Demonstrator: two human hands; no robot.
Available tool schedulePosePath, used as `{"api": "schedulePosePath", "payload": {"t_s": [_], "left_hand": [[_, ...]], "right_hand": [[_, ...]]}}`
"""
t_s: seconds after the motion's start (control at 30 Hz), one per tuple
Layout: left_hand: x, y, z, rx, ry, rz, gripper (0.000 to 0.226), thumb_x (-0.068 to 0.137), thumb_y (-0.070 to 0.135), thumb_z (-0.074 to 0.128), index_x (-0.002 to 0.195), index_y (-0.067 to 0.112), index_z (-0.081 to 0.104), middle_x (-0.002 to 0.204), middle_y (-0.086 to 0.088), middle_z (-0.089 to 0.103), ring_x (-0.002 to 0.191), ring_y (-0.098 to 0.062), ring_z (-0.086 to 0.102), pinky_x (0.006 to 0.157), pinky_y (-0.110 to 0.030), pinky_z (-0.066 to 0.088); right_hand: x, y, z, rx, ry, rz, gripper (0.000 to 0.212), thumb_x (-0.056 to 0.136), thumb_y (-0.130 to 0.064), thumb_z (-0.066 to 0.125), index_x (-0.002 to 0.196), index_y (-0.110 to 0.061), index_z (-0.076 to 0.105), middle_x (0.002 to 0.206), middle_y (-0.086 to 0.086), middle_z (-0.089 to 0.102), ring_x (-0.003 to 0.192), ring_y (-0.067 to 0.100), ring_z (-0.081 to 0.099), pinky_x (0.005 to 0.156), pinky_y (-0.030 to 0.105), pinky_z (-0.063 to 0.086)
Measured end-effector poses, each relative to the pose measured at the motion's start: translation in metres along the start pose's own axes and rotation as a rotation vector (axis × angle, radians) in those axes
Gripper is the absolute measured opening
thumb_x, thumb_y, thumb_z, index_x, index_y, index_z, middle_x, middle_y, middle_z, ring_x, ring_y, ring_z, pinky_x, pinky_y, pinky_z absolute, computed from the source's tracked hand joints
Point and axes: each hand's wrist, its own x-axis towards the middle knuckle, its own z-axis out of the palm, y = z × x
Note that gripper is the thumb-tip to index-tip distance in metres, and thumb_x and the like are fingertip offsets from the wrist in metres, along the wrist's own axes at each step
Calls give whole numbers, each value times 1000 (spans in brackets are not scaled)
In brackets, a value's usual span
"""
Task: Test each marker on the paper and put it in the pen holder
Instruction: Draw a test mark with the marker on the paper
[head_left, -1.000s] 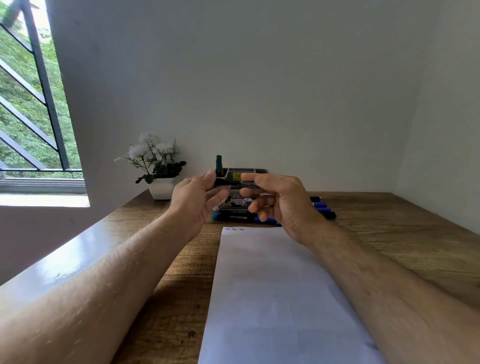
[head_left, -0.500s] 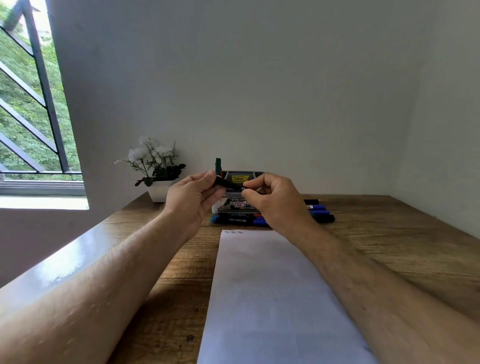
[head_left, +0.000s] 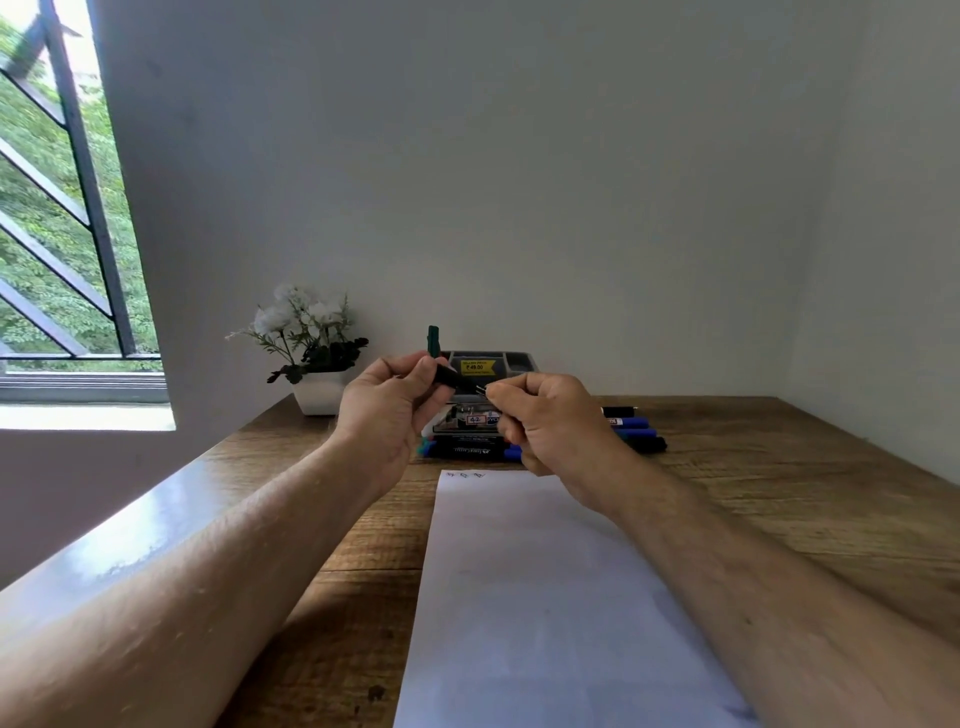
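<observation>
My left hand (head_left: 389, 410) and my right hand (head_left: 545, 421) are raised above the far end of the white paper (head_left: 530, 597), each pinching one end of a black marker (head_left: 457, 378). The left fingers grip its dark cap end, the right fingertips its other end. Whether the cap is on or partly off I cannot tell. Behind the hands stands the dark pen holder (head_left: 493, 361) with a yellow price label; a green marker (head_left: 433, 340) sticks up from its left side. Several blue and black markers (head_left: 631, 431) lie in a row at the holder's foot. Small test marks (head_left: 467, 475) sit at the paper's top edge.
A white pot of white flowers (head_left: 314, 358) stands at the back left of the wooden table (head_left: 779, 467). A glossy ledge (head_left: 130, 535) runs along the left under a barred window (head_left: 67, 234). Walls close the back and right.
My right hand has drawn back to the right and lower, so more of the black marker shows between the two hands. The left hand has stayed nearly in place.
</observation>
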Motion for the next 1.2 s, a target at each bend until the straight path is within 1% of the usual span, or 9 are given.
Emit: {"api": "schedulePosePath", "payload": {"t_s": [0.13,0.27,0.53,0.63,0.7,0.83,0.93,1.07,1.2], "left_hand": [[-1,-2,1,28,-25,15,8,95,3,58,101,8,59,112,-21,70,94,-24,72,58,-21,58],[-4,-12,5,149,-98,22,41,85,-3,69,116,17,49,118,-24,66,100,-30,72,71,-30,61],[-7,-17,5,346,-67,133,51,86,-7,68,124,20,48,105,-16,70,87,-20,75,72,-36,62],[-4,-9,14,405,-65,225,51,86,-9,66,121,25,49,105,-16,69,89,-22,74,73,-39,62],[3,0,25,466,-40,315,53,86,-9,65,120,28,50,103,-13,68,90,-23,73,73,-41,63],[18,11,52,637,-42,550,53,87,-4,67,120,35,51,97,-1,68,87,-15,71,75,-42,63],[32,14,74,674,-38,712,52,89,-2,65,122,35,51,94,2,66,82,-8,70,78,-37,62],[57,9,98,699,-15,762,53,89,-5,62,125,32,53,93,0,66,79,-9,69,75,-33,61],[79,-11,99,969,-58,775,57,89,-7,56,128,34,53,98,-5,64,81,-15,67,75,-41,61]], "right_hand": [[1,1,-1,28,-42,38,22,101,-26,55,86,-11,63,55,3,53,36,10,26,40,22,22],[4,4,0,-43,-64,38,26,103,-30,50,90,-12,63,58,6,58,32,8,29,39,19,25],[6,12,1,-396,30,-4,20,104,-34,46,103,-26,65,79,2,74,45,16,55,43,26,48],[7,11,-2,-423,172,-32,27,105,-25,41,113,-23,67,94,-1,71,58,17,69,37,17,43],[8,11,-5,-463,244,-66,26,104,-23,41,106,-21,67,99,0,69,62,17,69,42,19,47],[14,17,-7,-568,291,-142,30,103,-26,41,92,-15,67,89,2,70,79,16,70,72,41,62],[17,21,-6,-626,286,-158,36,103,-25,38,88,-12,68,84,3,70,76,15,69,70,34,60],[17,20,-6,-709,280,-211,36,103,-29,38,74,-18,56,69,-2,58,64,12,56,61,26,43],[15,16,-5,-736,257,-211,36,103,-31,39,75,-18,56,74,2,62,71,16,61,66,33,51]]}}
